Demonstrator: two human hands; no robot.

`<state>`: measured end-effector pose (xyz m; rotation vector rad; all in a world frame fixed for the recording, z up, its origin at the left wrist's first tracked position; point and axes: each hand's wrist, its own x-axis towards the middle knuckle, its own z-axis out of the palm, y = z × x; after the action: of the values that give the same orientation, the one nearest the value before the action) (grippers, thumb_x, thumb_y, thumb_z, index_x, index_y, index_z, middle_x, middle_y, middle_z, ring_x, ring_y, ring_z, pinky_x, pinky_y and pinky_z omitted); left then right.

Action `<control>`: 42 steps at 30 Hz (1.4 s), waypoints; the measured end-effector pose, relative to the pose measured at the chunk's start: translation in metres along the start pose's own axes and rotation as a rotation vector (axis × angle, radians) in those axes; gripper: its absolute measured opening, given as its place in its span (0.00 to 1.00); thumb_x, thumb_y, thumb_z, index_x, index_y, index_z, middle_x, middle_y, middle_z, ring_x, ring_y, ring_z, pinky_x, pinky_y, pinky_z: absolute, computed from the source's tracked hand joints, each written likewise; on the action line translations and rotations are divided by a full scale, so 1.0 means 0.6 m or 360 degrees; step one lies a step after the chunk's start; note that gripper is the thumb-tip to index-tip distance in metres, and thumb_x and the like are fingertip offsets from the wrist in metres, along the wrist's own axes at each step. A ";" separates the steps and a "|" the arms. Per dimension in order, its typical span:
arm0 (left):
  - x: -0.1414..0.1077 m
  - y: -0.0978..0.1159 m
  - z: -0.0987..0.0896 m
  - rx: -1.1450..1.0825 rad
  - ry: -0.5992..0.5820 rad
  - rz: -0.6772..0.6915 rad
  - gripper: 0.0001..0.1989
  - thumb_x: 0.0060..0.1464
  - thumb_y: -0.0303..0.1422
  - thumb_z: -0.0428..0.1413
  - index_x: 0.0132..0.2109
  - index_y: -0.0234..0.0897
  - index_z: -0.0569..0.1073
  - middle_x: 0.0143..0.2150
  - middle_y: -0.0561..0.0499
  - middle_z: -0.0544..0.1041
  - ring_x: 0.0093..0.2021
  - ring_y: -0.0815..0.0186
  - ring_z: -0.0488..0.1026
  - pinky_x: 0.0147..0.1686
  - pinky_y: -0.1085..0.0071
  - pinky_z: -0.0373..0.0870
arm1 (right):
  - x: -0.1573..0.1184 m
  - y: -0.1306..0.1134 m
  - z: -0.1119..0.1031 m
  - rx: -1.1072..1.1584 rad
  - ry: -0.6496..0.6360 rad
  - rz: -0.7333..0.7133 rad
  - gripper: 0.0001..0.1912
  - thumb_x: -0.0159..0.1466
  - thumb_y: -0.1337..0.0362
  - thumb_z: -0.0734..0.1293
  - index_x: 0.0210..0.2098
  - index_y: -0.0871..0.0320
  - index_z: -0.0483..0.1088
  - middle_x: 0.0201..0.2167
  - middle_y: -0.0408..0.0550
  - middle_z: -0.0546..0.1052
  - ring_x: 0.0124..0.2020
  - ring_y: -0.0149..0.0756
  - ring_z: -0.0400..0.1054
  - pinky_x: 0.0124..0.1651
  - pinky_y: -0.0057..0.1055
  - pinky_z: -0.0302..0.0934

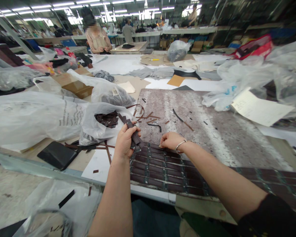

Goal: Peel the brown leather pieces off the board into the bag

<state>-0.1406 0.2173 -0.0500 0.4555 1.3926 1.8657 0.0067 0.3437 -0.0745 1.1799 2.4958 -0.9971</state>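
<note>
My left hand (126, 138) is closed around a bunch of dark brown strips (135, 136), which fan out past the fingers. To its right, my right hand (170, 141) is bent down with fingertips pinched at the upper edge of the rows of dark brown strips (158, 171) laid side by side on the table. Whether a piece is between those fingertips is hidden. Left of my left hand, an open plastic bag (98, 131) shows more dark brown pieces (108, 119) in its mouth.
Thin brown and black scraps (150, 117) lie on the stained board (187, 105). A black flat object (56, 154) rests near the table's front edge at left. Plastic bags (227, 82) crowd the right side, with a white paper (259, 107). Across the table stands a person (97, 41).
</note>
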 end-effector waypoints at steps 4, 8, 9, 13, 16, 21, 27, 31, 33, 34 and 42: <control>0.000 0.000 -0.001 0.0003 0.0000 0.0007 0.17 0.43 0.31 0.57 0.43 0.35 0.66 0.27 0.52 0.70 0.23 0.72 0.68 0.20 0.80 0.61 | -0.002 -0.003 0.003 -0.0101 0.0051 -0.0026 0.06 0.47 0.61 0.68 0.24 0.56 0.73 0.21 0.42 0.72 0.24 0.30 0.63 0.25 0.25 0.52; -0.002 0.000 -0.001 -0.0011 -0.0001 -0.0006 0.18 0.42 0.31 0.57 0.43 0.35 0.66 0.27 0.53 0.70 0.23 0.72 0.68 0.20 0.80 0.61 | -0.003 -0.006 0.008 -0.0201 0.0094 -0.0058 0.06 0.47 0.62 0.67 0.24 0.56 0.73 0.22 0.44 0.73 0.24 0.31 0.65 0.25 0.25 0.52; -0.002 0.000 -0.001 -0.0013 0.0001 -0.0012 0.18 0.42 0.31 0.57 0.43 0.36 0.66 0.27 0.53 0.70 0.23 0.72 0.68 0.20 0.80 0.61 | -0.003 -0.007 0.009 -0.0232 0.0104 -0.0065 0.05 0.48 0.62 0.66 0.24 0.56 0.73 0.22 0.44 0.73 0.24 0.32 0.65 0.25 0.25 0.53; -0.003 -0.001 0.001 0.0007 0.0015 -0.0026 0.19 0.42 0.32 0.57 0.44 0.36 0.66 0.27 0.53 0.70 0.23 0.71 0.68 0.19 0.80 0.61 | -0.006 -0.011 0.007 -0.0360 0.0202 -0.0102 0.05 0.49 0.64 0.64 0.23 0.56 0.73 0.22 0.45 0.73 0.24 0.32 0.65 0.25 0.25 0.52; -0.003 -0.002 0.001 0.0014 0.0008 -0.0018 0.18 0.42 0.32 0.57 0.43 0.36 0.66 0.27 0.53 0.70 0.23 0.72 0.68 0.19 0.80 0.61 | -0.007 -0.011 0.004 -0.0400 0.0222 -0.0112 0.06 0.50 0.66 0.63 0.24 0.56 0.73 0.22 0.45 0.73 0.24 0.32 0.64 0.26 0.25 0.53; -0.001 -0.002 0.000 0.0012 -0.0008 -0.0007 0.17 0.42 0.32 0.57 0.43 0.36 0.67 0.27 0.53 0.70 0.23 0.72 0.68 0.20 0.80 0.61 | -0.003 -0.003 0.001 -0.0317 0.0164 -0.0126 0.04 0.50 0.63 0.66 0.25 0.55 0.73 0.22 0.43 0.73 0.24 0.30 0.64 0.27 0.25 0.53; 0.000 -0.001 0.005 0.0016 -0.0013 -0.0007 0.17 0.43 0.31 0.57 0.43 0.36 0.66 0.27 0.53 0.70 0.23 0.72 0.68 0.19 0.80 0.61 | 0.000 0.015 0.003 -0.0150 0.0135 -0.0237 0.04 0.49 0.61 0.67 0.24 0.55 0.71 0.21 0.40 0.72 0.24 0.28 0.62 0.25 0.24 0.50; -0.001 -0.002 0.005 0.0014 -0.0009 -0.0006 0.17 0.43 0.31 0.57 0.43 0.36 0.66 0.27 0.53 0.70 0.23 0.72 0.68 0.19 0.80 0.61 | 0.000 0.027 0.006 0.0053 0.0081 -0.0233 0.05 0.51 0.62 0.67 0.26 0.57 0.71 0.20 0.39 0.71 0.23 0.27 0.62 0.24 0.23 0.50; -0.001 -0.002 0.005 0.0015 -0.0007 -0.0009 0.18 0.43 0.32 0.57 0.44 0.36 0.66 0.27 0.53 0.70 0.23 0.72 0.68 0.19 0.80 0.61 | 0.001 0.031 0.008 0.0125 0.0060 -0.0225 0.06 0.51 0.61 0.67 0.26 0.57 0.71 0.21 0.39 0.71 0.23 0.27 0.63 0.24 0.22 0.50; -0.001 -0.002 0.005 0.0018 -0.0005 -0.0010 0.18 0.43 0.32 0.57 0.44 0.36 0.66 0.27 0.53 0.70 0.23 0.71 0.68 0.19 0.80 0.61 | 0.001 0.032 0.009 0.0141 0.0059 -0.0223 0.06 0.51 0.61 0.67 0.26 0.57 0.71 0.21 0.39 0.71 0.23 0.27 0.63 0.24 0.22 0.51; 0.000 -0.002 0.005 0.0043 0.0002 -0.0014 0.18 0.42 0.32 0.57 0.43 0.36 0.67 0.27 0.53 0.70 0.23 0.72 0.68 0.19 0.80 0.61 | 0.005 0.029 0.012 0.0034 0.0089 -0.0189 0.07 0.50 0.59 0.68 0.27 0.55 0.73 0.22 0.40 0.72 0.23 0.27 0.64 0.25 0.23 0.51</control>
<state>-0.1383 0.2193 -0.0503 0.4614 1.4200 1.8422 0.0169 0.3486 -0.0895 1.0913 2.6321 -1.0359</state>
